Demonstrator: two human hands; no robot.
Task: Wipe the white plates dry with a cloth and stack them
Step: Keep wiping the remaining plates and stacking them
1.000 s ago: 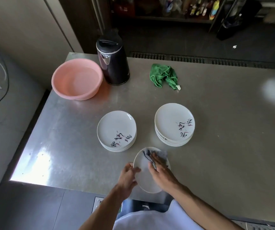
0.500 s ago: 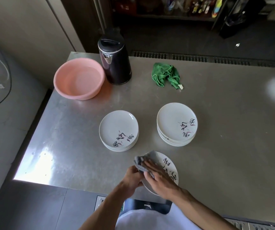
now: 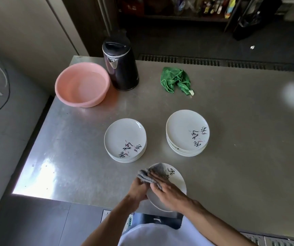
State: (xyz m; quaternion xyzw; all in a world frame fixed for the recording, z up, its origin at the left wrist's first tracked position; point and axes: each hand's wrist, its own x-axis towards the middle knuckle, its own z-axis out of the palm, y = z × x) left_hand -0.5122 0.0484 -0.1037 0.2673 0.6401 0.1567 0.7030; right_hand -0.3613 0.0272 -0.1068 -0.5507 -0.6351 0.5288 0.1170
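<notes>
White plate [image 3: 177, 182] is held tilted over the near edge of the table [image 3: 231, 139], just nearer than the left stack [image 3: 125, 139] and the right stack [image 3: 187, 130]. The left hand [image 3: 137, 189] curls round its left rim. The right hand [image 3: 169, 194], fingers flat, presses the grey cloth [image 3: 153, 174] on its far-left part. A second ago a blank side showed; now the printed face shows.
</notes>
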